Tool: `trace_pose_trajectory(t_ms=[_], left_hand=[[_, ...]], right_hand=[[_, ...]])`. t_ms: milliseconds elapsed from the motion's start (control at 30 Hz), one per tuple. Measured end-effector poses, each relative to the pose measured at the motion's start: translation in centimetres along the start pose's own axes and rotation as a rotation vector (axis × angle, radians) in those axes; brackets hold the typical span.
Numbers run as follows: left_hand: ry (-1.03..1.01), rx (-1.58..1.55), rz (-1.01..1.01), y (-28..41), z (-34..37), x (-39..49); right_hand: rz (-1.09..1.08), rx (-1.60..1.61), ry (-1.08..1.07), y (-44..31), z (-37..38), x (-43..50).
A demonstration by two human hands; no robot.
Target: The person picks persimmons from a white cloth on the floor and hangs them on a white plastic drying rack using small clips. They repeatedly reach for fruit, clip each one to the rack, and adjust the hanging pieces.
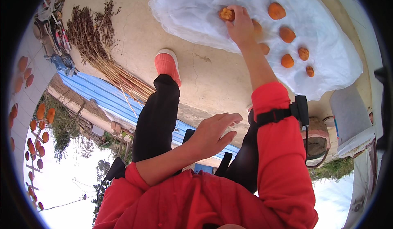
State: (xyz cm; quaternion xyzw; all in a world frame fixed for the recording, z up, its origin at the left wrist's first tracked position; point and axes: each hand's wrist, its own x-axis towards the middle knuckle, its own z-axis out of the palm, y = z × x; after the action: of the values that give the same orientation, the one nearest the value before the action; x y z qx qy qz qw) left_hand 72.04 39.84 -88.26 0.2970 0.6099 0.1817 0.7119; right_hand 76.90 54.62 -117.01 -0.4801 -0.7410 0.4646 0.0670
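Observation:
My right hand point(241, 26) reaches over a sheet of thin white plastic point(196, 20) on the ground. Its fingers grip an orange persimmon-like fruit point(226, 14), whose paler, uneven top faces up. Close by the wrist lie two more fruits, one point(256, 27) partly covered by the hand and one point(264, 49) by the forearm. To the right, several others, among them a large one point(276, 11) and a small one point(310, 71), are spread apart on the plastic. My left hand point(215, 133) hangs in front of my body with its fingers loosely bent, thumb apart, holding nothing.
A bundle of dry stalks with brown seed heads point(104, 54) lies left of my pink shoe point(167, 63). Beyond it runs blue corrugated sheeting point(92, 89). Strings of orange fruits point(40, 149) hang at far left. On the right are a basket-like container point(316, 136) and a grey panel point(350, 115).

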Motion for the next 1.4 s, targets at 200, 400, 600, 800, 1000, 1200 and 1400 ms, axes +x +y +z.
trace_pose_trajectory(t_ms=[200,400,600,800,1000,1200,1400], left_hand=[[0.011,0.006,0.021,-0.1,0.2,0.0],[0.008,0.012,0.021,-0.1,0.4,0.0],[0.006,0.02,0.017,0.1,0.5,0.1],[0.029,0.009,-0.039,-0.9,1.0,0.1],[0.157,0.082,-0.02,-5.8,2.7,0.4],[0.016,0.245,-0.016,-10.1,5.4,-4.9],[0.046,0.426,0.068,-1.5,6.7,-15.0]], right_hand=[[-0.101,-0.015,0.006,0.6,0.0,-0.9],[-0.079,0.007,0.049,0.4,0.0,-0.9],[-0.043,-0.062,0.006,0.0,-0.2,-0.9],[0.003,-0.043,0.071,-0.9,-1.2,-1.5],[-0.01,0.036,0.007,-3.6,-5.4,-11.6],[0.17,0.123,-0.33,-7.7,-15.5,-28.8],[0.659,0.38,-0.341,-14.9,-25.9,-39.4]])
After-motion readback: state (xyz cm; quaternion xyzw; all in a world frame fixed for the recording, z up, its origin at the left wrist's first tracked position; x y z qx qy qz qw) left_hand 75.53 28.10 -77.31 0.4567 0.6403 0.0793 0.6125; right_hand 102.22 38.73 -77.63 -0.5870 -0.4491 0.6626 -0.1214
